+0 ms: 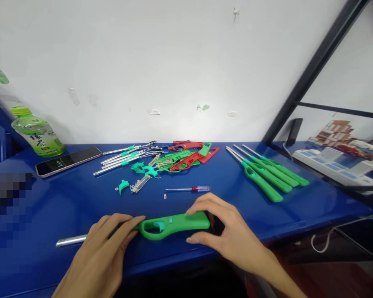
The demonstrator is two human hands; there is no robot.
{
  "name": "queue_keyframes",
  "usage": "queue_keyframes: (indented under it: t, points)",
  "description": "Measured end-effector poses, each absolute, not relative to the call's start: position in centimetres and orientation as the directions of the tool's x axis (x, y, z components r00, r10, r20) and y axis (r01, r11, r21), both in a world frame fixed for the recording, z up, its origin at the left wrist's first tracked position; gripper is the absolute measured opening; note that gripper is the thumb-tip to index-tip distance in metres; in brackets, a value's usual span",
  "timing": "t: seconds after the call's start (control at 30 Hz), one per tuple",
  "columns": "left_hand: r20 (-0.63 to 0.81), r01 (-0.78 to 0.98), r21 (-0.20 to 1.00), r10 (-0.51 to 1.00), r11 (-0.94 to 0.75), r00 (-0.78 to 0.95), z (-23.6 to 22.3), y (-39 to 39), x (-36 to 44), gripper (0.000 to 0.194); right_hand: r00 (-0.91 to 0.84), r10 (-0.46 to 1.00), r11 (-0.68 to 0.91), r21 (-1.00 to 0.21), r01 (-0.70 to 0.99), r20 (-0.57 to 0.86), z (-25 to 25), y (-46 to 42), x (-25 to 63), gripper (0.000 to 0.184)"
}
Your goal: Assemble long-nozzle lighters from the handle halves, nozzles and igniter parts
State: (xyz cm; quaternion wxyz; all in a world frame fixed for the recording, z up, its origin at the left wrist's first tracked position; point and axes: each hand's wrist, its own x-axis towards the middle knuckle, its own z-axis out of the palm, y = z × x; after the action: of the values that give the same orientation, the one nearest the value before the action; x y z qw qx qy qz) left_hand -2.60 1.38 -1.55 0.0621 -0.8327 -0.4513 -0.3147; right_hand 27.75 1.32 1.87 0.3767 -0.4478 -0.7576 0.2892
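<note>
A green gas lighter with a long metal tube lies along the front of the blue table, tube to the left. My left hand is closed over its neck, where tube and handle meet; the fingers hide that joint. Around the handle's right end curves my right hand, fingertips on the top edge and thumb by the lower edge. A teal trigger shows inside the finger loop. Just beyond lies a screwdriver with a clear purple-red handle.
Loose metal tubes, red and green handle shells, a teal trigger and a clear fuel tank lie behind. Several assembled lighters rest at right. A phone and a bottle are at left.
</note>
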Motion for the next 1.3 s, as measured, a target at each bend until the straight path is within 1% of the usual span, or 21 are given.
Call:
queue_keyframes:
  t: [0.13, 0.27, 0.43, 0.5, 0.63, 0.8, 0.87, 0.97, 1.07, 1.13, 1.23, 1.3]
  points:
    - [0.594, 0.787, 0.170, 0.699, -0.592, 0.398, -1.5, 1.4, -2.6, 0.031, -0.292, 0.883, 0.461, -0.795, 0.394, 0.367, 1.5, 1.5, 27.9, 0.022]
    - [0.554, 0.807, 0.191, 0.740, -0.558, 0.381, -2.1, 0.9, -2.6, 0.033, -0.238, 0.891, 0.454, -0.764, 0.459, 0.386, 1.2, 1.4, 27.8, 0.022]
    - [0.541, 0.810, 0.183, 0.745, -0.557, 0.390, -2.1, 0.5, -2.3, 0.039, -0.254, 0.883, 0.470, -0.736, 0.487, 0.395, 1.1, 1.1, 27.9, 0.017]
    - [0.561, 0.788, 0.181, 0.720, -0.588, 0.408, -1.9, 0.6, -2.1, 0.036, -0.268, 0.876, 0.482, -0.730, 0.485, 0.400, 1.1, 1.0, 28.0, 0.017]
    - [0.614, 0.709, 0.178, 0.640, -0.683, 0.462, -1.2, 0.8, -2.0, 0.023, -0.313, 0.857, 0.514, -0.708, 0.484, 0.409, 0.9, 0.9, 28.2, 0.015]
    - [0.659, 0.678, 0.099, 0.558, -0.729, 0.504, -0.4, 0.9, -1.8, 0.021, -0.348, 0.815, 0.579, -0.669, 0.467, 0.463, 0.9, 0.8, 28.2, 0.021]
    - [0.664, 0.679, 0.067, 0.541, -0.731, 0.516, -0.1, 0.9, -1.7, 0.023, -0.353, 0.808, 0.589, -0.662, 0.463, 0.472, 1.1, 0.7, 28.2, 0.021]
    - [0.651, 0.678, 0.035, 0.531, -0.734, 0.542, 0.2, 0.8, -1.3, 0.024, -0.367, 0.813, 0.582, -0.649, 0.490, 0.452, 1.3, 0.6, 27.9, 0.017]
    - [0.642, 0.667, 0.020, 0.521, -0.745, 0.562, 0.2, 0.6, -0.8, 0.027, -0.427, 0.788, 0.616, -0.576, 0.537, 0.444, 1.4, 0.7, 27.5, 0.030]
    - [0.635, 0.665, 0.019, 0.523, -0.747, 0.569, 0.1, 0.4, -0.6, 0.030, -0.465, 0.754, 0.657, -0.534, 0.532, 0.465, 1.2, 0.8, 27.4, 0.033]
    - [0.615, 0.707, 0.041, 0.576, -0.706, 0.539, 0.3, 0.3, -1.1, 0.037, -0.451, 0.734, 0.679, -0.537, 0.501, 0.507, 0.8, 1.0, 27.5, 0.026]
    - [0.601, 0.765, 0.052, 0.632, -0.642, 0.489, 0.5, 0.3, -2.1, 0.047, -0.406, 0.746, 0.665, -0.550, 0.506, 0.529, 0.7, 1.1, 27.6, 0.025]
